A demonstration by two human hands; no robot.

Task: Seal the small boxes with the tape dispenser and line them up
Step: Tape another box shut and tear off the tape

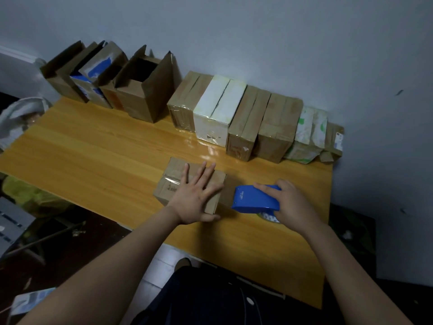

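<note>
Below the table's near edge, pale floor tiles [159, 266] showed beside the person's dark clothing. On the orange wooden table [93, 146], which ran back to a grey-blue wall [257, 31], one small brown box [171, 181] lay near the front, flaps down, with a shiny strip of clear tape across its top. Off the table's left side sat a yellow-green bag [28, 195] and, farther back, a white bag [18, 118]. Along the wall stood a row of closed boxes [276, 127] packed side by side, with a white box [218, 109] among the brown ones. To their left stood open boxes [145, 95] with flaps up.

The left hand [194, 198] lay flat on the small brown box, fingers straight and spread, pressing its top. The right hand [293, 202] gripped a blue tape dispenser [255, 199], fingers curled over it, just right of the box. Its front was at the box's right end; whether they touched could not be told.
</note>
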